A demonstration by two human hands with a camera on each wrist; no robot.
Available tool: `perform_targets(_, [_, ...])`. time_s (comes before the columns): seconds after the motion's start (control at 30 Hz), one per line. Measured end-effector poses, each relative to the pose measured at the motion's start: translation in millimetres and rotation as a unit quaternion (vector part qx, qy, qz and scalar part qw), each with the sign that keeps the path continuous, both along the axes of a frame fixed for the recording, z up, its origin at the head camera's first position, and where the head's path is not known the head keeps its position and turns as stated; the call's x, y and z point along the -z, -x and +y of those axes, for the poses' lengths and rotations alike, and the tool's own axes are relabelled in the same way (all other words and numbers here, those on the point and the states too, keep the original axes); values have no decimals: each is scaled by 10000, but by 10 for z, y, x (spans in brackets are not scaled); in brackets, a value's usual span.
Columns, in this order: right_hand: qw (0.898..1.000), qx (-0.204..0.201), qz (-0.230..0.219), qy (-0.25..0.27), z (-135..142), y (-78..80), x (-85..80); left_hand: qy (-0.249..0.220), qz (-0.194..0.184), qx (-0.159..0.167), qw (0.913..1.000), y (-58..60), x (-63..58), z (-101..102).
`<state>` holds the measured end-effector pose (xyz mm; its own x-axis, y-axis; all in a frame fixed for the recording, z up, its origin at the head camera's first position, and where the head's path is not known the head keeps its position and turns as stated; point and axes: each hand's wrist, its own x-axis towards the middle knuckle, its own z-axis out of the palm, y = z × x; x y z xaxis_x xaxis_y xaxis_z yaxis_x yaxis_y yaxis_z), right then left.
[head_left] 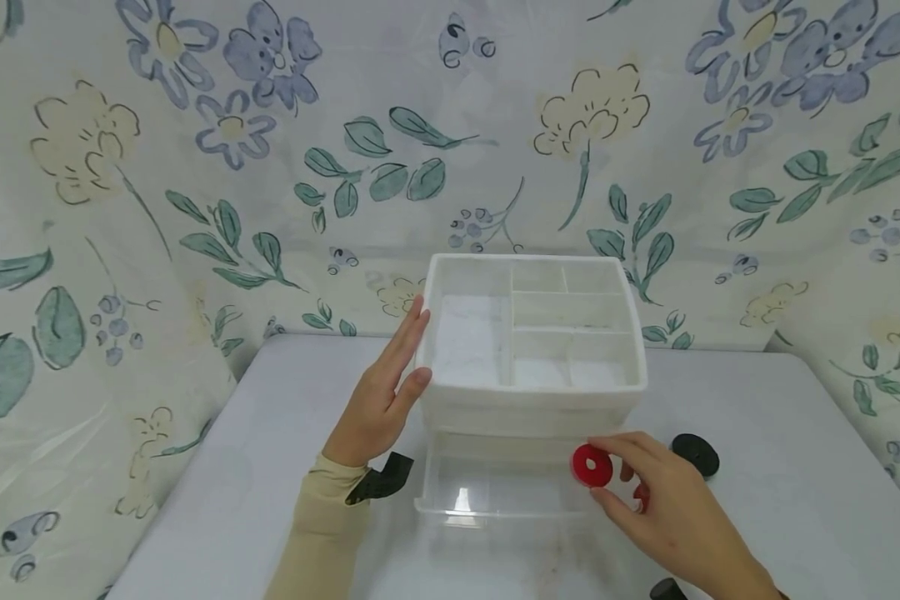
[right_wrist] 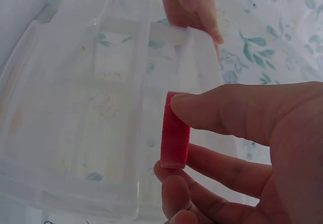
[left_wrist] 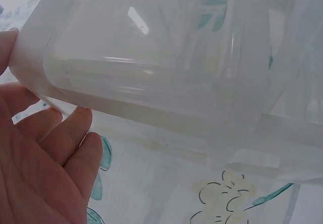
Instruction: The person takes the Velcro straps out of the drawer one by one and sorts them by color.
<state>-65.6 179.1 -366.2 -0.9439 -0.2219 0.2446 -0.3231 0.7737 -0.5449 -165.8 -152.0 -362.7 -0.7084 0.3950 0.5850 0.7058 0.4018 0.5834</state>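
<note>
I rested my left hand (head_left: 378, 406) against the box's (head_left: 532, 410) left side, my right hand (head_left: 667, 504) pinching the red roll (head_left: 603, 468), judging light rim pressure best.

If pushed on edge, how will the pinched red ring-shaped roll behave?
The red ring-shaped roll would likely roll, given its round outline. Its textured rim probably resists slipping. Possibly light, since the right hand merely pinches its edge.
</note>
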Motion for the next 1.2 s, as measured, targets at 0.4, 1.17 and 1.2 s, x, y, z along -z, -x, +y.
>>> perform_targets(0.4, [9989,346,-297,54,207,-88,56,-8,-42,5,10000,-8,-5,-10])
perform_targets(1.17, [9945,961,-365,-216,529,-135,289,-16,-15,40,10000,14,5,-15])
perform_targets(1.2, [9940,987,-412,-230,544,-132,300,-13,-19,50,10000,17,6,-14])
